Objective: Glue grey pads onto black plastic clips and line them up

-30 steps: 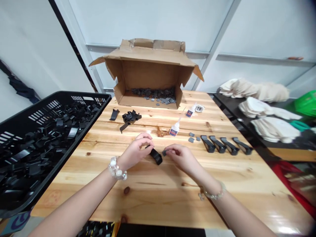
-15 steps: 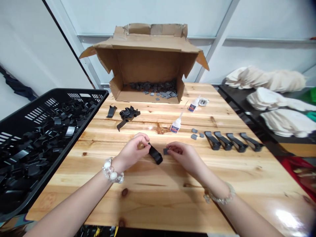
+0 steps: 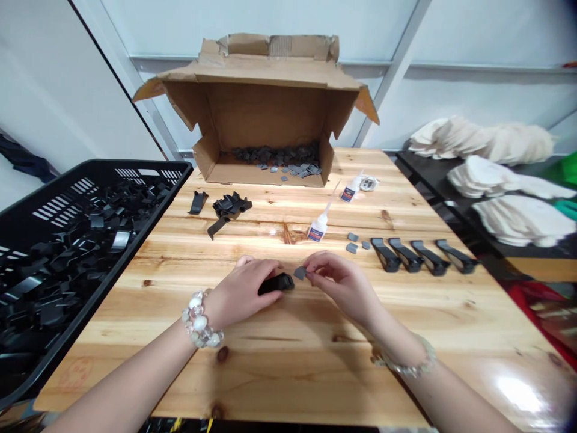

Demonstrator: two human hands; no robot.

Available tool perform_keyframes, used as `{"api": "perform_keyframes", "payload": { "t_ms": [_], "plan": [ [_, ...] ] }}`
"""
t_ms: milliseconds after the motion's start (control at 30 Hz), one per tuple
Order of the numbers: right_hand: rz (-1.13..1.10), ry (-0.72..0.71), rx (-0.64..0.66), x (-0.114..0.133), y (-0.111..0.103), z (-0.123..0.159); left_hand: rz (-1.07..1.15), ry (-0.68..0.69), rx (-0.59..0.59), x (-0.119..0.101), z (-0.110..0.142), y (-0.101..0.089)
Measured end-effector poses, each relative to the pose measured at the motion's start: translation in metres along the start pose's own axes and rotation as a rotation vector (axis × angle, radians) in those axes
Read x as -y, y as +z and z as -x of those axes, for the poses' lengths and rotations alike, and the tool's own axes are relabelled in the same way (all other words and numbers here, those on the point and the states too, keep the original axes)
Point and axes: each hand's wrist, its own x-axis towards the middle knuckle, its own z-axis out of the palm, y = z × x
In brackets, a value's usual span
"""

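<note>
My left hand (image 3: 241, 290) is closed around a black plastic clip (image 3: 278, 282) that lies low on the wooden table (image 3: 288, 355). My right hand (image 3: 340, 281) pinches a small grey square pad (image 3: 300, 272) right next to the clip's end. A glue bottle (image 3: 318, 227) stands just beyond my hands. Three loose grey pads (image 3: 353, 242) lie to its right, next to a row of several black clips (image 3: 421, 255).
An open cardboard box (image 3: 261, 108) with grey pads stands at the table's far end. A black crate (image 3: 67, 240) full of black clips sits on the left. A small pile of black clips (image 3: 228, 208) and a second glue bottle (image 3: 350, 191) lie near the box. White cloth stacks (image 3: 496, 174) are at right.
My left hand turned the black clip and lowered it flat under its fingers. My right hand brought the grey pad up to the clip's end. The camera tilted slightly.
</note>
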Motion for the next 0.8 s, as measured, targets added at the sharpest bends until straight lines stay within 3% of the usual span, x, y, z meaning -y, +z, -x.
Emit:
{"api": "perform_keyframes", "payload": {
  "t_ms": [300, 567, 667, 800],
  "plan": [
    [-0.023, -0.194, -0.097, 0.01, -0.001, 0.006, 0.051, -0.127, -0.051, -0.008, 0.003, 0.006],
    [0.207, -0.366, -0.029, 0.018, -0.003, 0.011, 0.093, -0.111, -0.051, -0.01, 0.003, 0.007],
    [0.243, -0.335, -0.021, 0.015, -0.001, 0.008, 0.072, -0.125, -0.098, -0.008, 0.003, 0.008],
    [0.341, -0.111, 0.075, 0.009, 0.0, 0.002, 0.084, -0.107, -0.11, -0.004, 0.001, 0.01]
  ]
}}
